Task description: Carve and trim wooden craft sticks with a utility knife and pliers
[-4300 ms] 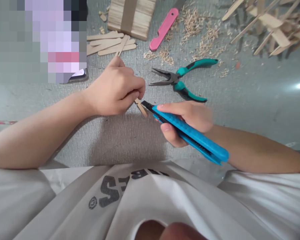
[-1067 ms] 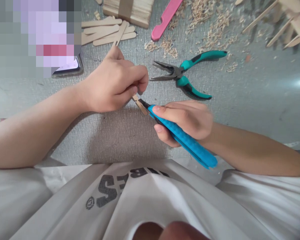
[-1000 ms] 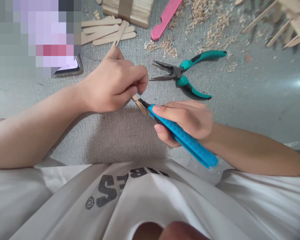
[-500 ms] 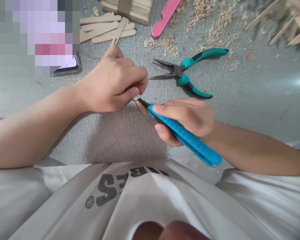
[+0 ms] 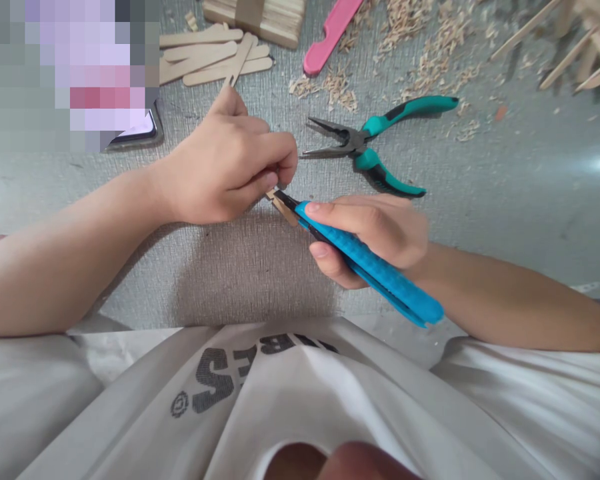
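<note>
My left hand rests on the table with its fingers curled closed, pinching a wooden craft stick. Only a short end of that stick shows below the fingertips; the fingers cover the rest. In my right hand is a blue utility knife, gripped with the thumb along its top. The knife's dark tip meets the stick right beside my left fingertips. How deep the blade sits in the wood I cannot tell.
Green-handled long-nose pliers lie with jaws apart beyond my hands. Loose craft sticks, a banded stick bundle, a pink tool and wood shavings are farther back. A phone is at left, a stick-built piece at right.
The knife and my right hand have shifted very slightly up and left, the knife tip rising along the craft stick. My left hand stays almost in place.
</note>
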Tool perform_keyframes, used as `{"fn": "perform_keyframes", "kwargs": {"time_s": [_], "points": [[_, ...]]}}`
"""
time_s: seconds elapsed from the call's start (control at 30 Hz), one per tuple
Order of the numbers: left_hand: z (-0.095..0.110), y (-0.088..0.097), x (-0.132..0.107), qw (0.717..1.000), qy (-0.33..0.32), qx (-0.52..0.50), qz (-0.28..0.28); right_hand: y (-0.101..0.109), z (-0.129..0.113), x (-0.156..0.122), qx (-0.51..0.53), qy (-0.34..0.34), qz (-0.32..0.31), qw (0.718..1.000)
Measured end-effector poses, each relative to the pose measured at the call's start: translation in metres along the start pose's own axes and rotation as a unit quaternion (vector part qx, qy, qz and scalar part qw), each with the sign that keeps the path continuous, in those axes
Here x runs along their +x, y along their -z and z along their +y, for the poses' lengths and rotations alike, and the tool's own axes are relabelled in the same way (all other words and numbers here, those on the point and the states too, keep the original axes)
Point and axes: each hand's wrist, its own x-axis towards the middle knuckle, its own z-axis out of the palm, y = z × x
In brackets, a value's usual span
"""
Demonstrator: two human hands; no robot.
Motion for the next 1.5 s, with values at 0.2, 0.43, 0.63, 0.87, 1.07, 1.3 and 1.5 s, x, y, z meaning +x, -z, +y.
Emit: {"fn": "perform_keyframes", "kwargs": {"time_s": [0.2,0.43,0.63,0.87,1.07,1.3,1.5], "points": [[-0.002,-0.003,0.0,0.999,-0.031,-0.007,0.028,0.0,0.0,0.001,0.019,-0.013,-0.005,1.0],[0.0,-0.003,0.0,0.999,-0.029,0.004,0.03,0.0,0.001,0.0,0.026,-0.012,-0.002,1.0],[0.0,-0.001,0.0,1.0,-0.01,0.009,0.005,-0.001,0.001,0.0,0.01,-0.016,-0.025,1.0],[-0.002,-0.003,0.001,0.999,-0.028,0.003,0.025,0.0,0.002,0.002,-0.009,-0.002,-0.021,1.0],[-0.002,-0.002,0.001,1.0,-0.02,0.011,0.005,-0.003,0.001,0.002,-0.037,0.007,-0.024,0.999],[0.011,0.006,0.003,0.999,0.036,0.017,-0.03,-0.011,0.004,0.001,-0.064,0.009,-0.008,0.998],[0.013,0.011,0.006,0.996,0.044,0.02,-0.069,-0.009,0.004,0.006,-0.027,0.036,0.011,0.999]]}}
